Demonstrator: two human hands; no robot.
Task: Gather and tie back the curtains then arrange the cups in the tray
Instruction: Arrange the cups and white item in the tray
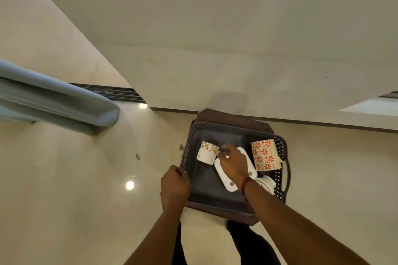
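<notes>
A dark brown tray [206, 198] rests on a brown stool below me. My left hand [174, 187] grips the tray's left rim. My right hand [233, 162] reaches into the tray and pinches the handle of a white cup with yellow flowers [206, 154], which is tilted near the tray's far left. A cream cup with red flowers [265, 155] lies at the tray's right side. Another white cup [267, 185] is partly hidden behind my right wrist. A white flat object [228, 179] lies in the middle under my hand. The blue-grey curtain [53, 101] hangs gathered at the left.
The stool [226, 117] stands against a cream wall [215, 49] on a glossy beige tiled floor [86, 178]. A dark window track [116, 92] runs behind the curtain. My dark trouser legs [247, 241] are just below the tray. Small bits of debris [137, 156] lie on the floor left of the stool.
</notes>
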